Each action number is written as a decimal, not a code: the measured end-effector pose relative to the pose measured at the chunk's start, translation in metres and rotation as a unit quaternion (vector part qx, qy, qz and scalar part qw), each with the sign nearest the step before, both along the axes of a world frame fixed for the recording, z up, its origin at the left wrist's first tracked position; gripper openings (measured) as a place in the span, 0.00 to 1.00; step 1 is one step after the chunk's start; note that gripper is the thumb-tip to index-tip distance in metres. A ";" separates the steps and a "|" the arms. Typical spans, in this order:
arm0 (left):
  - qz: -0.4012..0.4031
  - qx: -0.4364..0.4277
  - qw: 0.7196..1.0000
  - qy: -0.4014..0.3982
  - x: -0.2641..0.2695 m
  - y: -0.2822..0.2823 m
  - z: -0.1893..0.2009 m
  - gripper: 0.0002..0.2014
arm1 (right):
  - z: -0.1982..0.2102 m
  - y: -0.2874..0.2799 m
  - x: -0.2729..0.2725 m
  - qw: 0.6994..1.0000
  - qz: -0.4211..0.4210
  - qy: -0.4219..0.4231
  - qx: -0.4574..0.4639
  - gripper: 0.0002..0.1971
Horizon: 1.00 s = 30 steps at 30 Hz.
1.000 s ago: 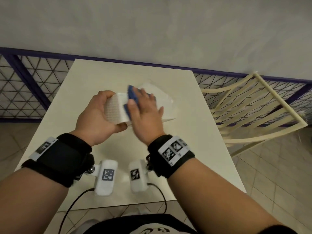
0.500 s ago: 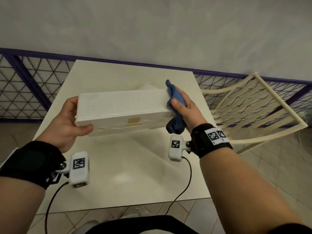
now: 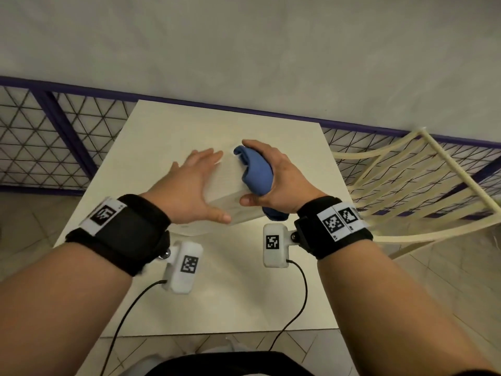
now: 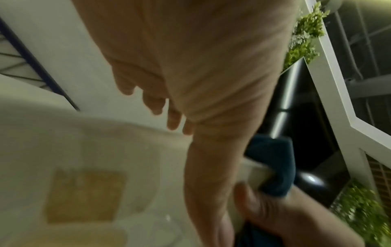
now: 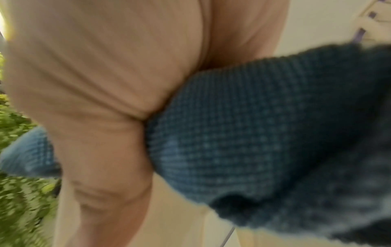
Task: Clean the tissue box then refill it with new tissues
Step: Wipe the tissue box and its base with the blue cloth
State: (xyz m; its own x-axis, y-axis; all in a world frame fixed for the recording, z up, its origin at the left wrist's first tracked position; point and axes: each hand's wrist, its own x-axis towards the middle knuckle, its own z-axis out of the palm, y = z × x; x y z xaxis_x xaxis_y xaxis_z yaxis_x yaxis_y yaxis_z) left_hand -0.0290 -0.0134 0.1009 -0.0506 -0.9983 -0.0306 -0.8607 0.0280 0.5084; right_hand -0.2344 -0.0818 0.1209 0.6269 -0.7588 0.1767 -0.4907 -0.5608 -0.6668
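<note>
**Q:** Where do the edges of the counter point(image 3: 244, 299) run?

**A:** The far edge lies along a purple-framed mesh railing point(image 3: 43, 137) below a grey wall point(image 3: 244, 44). The right edge faces a cream slatted chair point(image 3: 406, 191), which stands apart from it. The left and near edges border tiled floor point(image 3: 32, 221).

**Q:** What open room does the surface give?

**A:** A broad bare stretch lies between the tissue box point(image 3: 227, 185) and the near edge, with both wrists above it. A narrower bare band lies beyond the box, toward the railing.

**Q:** Where is the tissue box?

**A:** It is at mid-counter, set slantwise between the two hands with one end toward the person. A shadow lies under its near end. Whether it rests on the counter or is held just above it cannot be told.

**Q:** How does the left hand point(image 3: 189, 185) lie?

**A:** It is flat, with the fingers straight and slightly spread along the box's left side. The thumb is at the near lower corner. It grips nothing.

**Q:** And the right hand point(image 3: 284, 180)?

**A:** Its fingers and thumb are curled round a bunched blue cloth point(image 3: 257, 172). The hand presses the cloth against the box's right side, and the thumb tip touches the near end. In the right wrist view the cloth fills the palm, and a fold hangs below it.
</note>
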 end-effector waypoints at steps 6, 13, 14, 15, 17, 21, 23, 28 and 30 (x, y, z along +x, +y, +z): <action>0.095 -0.091 0.989 0.073 -0.016 0.001 0.001 0.36 | 0.004 0.020 0.023 0.999 -0.046 0.009 -0.019 0.47; 0.125 -0.139 0.971 0.149 -0.004 0.015 -0.008 0.41 | -0.012 0.007 -0.002 0.975 -0.178 -0.125 0.033 0.24; 0.124 -0.138 0.972 0.144 -0.004 0.015 -0.009 0.41 | -0.010 0.010 0.001 0.971 -0.193 -0.136 0.049 0.24; 0.125 -0.143 0.972 0.140 -0.006 0.014 -0.009 0.40 | -0.008 0.013 0.008 0.967 -0.207 -0.139 0.047 0.25; 0.128 -0.150 0.973 0.123 -0.007 0.010 -0.008 0.38 | 0.000 0.029 0.030 0.973 -0.210 -0.091 -0.006 0.34; 0.123 -0.140 0.978 0.099 -0.004 0.006 -0.008 0.30 | 0.013 0.064 0.052 0.995 -0.098 0.020 -0.020 0.37; 0.125 -0.156 0.970 0.141 0.000 0.012 -0.012 0.33 | 0.016 0.059 0.047 0.998 -0.057 0.039 0.003 0.28; 0.137 -0.180 0.966 0.127 -0.002 0.022 -0.014 0.37 | 0.007 0.019 0.025 0.980 -0.175 -0.020 0.090 0.20; 0.141 -0.182 0.965 0.121 -0.002 0.022 -0.016 0.37 | 0.005 0.015 0.025 0.976 -0.152 -0.038 0.153 0.21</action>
